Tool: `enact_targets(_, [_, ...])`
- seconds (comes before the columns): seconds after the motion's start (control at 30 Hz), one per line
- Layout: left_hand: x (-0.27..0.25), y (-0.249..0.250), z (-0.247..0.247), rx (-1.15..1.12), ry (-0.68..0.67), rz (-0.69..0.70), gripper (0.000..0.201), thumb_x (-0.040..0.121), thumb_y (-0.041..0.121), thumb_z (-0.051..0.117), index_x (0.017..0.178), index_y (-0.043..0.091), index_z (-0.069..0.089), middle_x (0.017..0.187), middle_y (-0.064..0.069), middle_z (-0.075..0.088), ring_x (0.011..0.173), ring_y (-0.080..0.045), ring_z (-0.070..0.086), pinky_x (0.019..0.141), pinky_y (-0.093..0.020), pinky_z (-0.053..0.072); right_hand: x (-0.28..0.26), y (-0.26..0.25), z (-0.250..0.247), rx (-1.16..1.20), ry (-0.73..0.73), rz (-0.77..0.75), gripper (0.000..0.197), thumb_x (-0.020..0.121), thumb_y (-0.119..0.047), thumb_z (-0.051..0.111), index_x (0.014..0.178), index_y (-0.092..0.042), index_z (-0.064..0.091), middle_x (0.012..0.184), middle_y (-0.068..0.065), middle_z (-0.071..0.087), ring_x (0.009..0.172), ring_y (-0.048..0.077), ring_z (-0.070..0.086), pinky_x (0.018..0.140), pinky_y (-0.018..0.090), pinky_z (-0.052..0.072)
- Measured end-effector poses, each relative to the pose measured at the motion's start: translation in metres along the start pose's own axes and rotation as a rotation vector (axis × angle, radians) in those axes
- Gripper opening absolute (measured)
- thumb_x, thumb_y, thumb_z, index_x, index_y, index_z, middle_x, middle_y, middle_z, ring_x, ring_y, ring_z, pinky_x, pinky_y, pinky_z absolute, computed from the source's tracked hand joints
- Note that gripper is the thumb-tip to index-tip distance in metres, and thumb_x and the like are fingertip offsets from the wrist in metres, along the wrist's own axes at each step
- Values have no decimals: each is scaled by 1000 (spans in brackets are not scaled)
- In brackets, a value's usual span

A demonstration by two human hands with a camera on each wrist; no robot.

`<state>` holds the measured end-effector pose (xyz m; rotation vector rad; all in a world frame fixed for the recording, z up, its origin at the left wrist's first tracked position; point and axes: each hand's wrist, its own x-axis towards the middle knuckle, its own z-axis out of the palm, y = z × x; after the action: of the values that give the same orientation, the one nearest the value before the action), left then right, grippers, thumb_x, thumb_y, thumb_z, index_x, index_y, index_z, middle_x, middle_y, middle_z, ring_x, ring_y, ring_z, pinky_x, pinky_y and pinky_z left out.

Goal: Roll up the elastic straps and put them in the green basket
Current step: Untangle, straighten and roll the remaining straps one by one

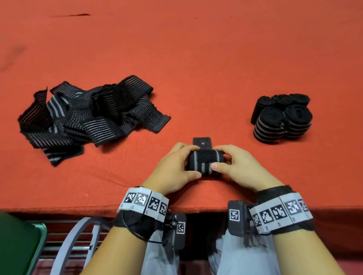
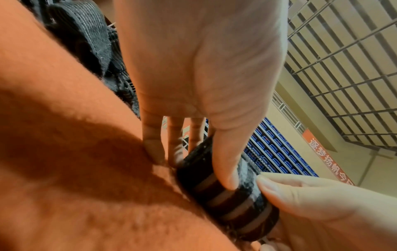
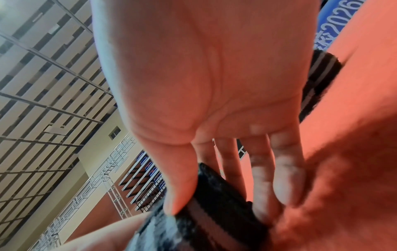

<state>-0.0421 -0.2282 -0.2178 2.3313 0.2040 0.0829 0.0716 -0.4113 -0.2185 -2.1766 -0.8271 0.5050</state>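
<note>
Fingers of both hands clamp strap roll on table; loose straps left, finished rolls right, apart.

I take this for a sports hall or arena: tiered rows of blue seats rise behind metal railings, a slatted grid ceiling spans overhead, and an orange banner (Chinese characters) hangs on the wall. The work table wears red felt.

Red felt table, grey hoop
</note>
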Motion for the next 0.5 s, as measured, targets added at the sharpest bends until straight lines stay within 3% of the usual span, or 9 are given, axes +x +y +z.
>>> enact_targets(0.13, [5, -1, -3, -85, 4, 4, 63, 80, 23, 79, 132, 39, 48, 117, 7, 55, 85, -10, 61, 87, -37, 54, -2, -7, -2, 71, 53, 10, 29, 91, -32, 66, 114, -42, 53, 105, -10, 65, 81, 3, 61, 75, 28, 48])
enact_targets(0.2, [5, -1, -6, -83, -20, 8, 56, 80, 23, 78, 127, 37, 51, 115, 6, 58, 82, -9, 60, 83, -34, 53, -5, -10, -3, 57, 43, 2, 23, 92, -33, 64, 110, -42, 52, 96, -6, 65, 70, 6, 60, 70, 29, 48])
enact_targets(0.33, [0, 0, -11, -165, -89, -38, 40, 86, 23, 74, 122, 31, 58, 97, 14, 61, 74, -3, 60, 71, -23, 48, -14, -11, -9, 51, -31, 12, 16, 92, -36, 64, 105, -41, 56, 94, -3, 67, 74, 10, 61, 77, 35, 52])
enact_targets(0.43, [-4, -1, -11, -160, -88, -41, 22, 91, 27, 69, 111, 30, 62, 84, 12, 62, 67, -5, 60, 70, -31, 52, -20, -10, -12, 39, -93, 18, 15, 89, -37, 67, 99, -41, 57, 97, -4, 67, 80, 16, 66, 78, 38, 56])
enact_targets(0.5, [-6, 0, -11, -136, -110, -34, 21, 93, 28, 66, 114, 31, 61, 87, 12, 63, 71, -4, 61, 75, -32, 54, -22, -11, -11, 16, -91, 12, 13, 90, -36, 67, 97, -41, 57, 95, -4, 68, 79, 17, 66, 78, 40, 56])
